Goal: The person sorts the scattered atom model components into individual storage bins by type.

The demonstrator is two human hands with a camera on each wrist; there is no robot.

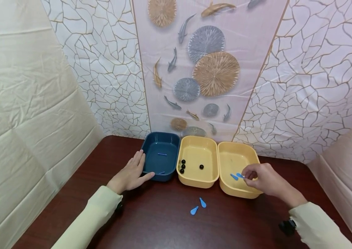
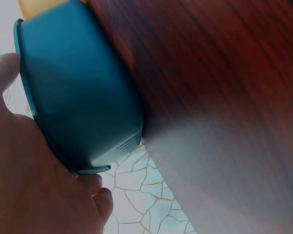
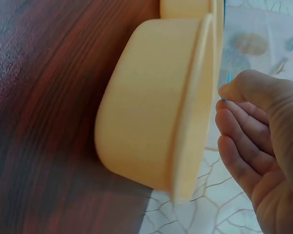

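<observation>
My right hand (image 1: pixel 264 178) is over the near right part of the right-hand yellow bin (image 1: pixel 238 148). Between thumb and fingertips it pinches a small flat blue drop-shaped piece (image 1: pixel 240 175); in the right wrist view only a sliver of the blue piece (image 3: pixel 229 78) shows. A similar blue piece (image 1: pixel 234 176) lies inside that bin. My left hand (image 1: pixel 130 174) rests against the dark blue bin (image 1: pixel 165 178), fingers extended along its left rim and thumb across the near rim. From the left wrist view, the left hand (image 2: pixel 34 180) lies along the bin's edge.
Two more blue drop-shaped pieces, one (image 1: pixel 202 202) beside another (image 1: pixel 194 210), lie on the dark wood table (image 1: pixel 169 224). Several black balls (image 1: pixel 201 167) sit in the middle yellow bin (image 1: pixel 198 184). The blue bin contains small thin blue pieces (image 1: pixel 162 154). Patterned cloth (image 1: pixel 116 69) hangs behind.
</observation>
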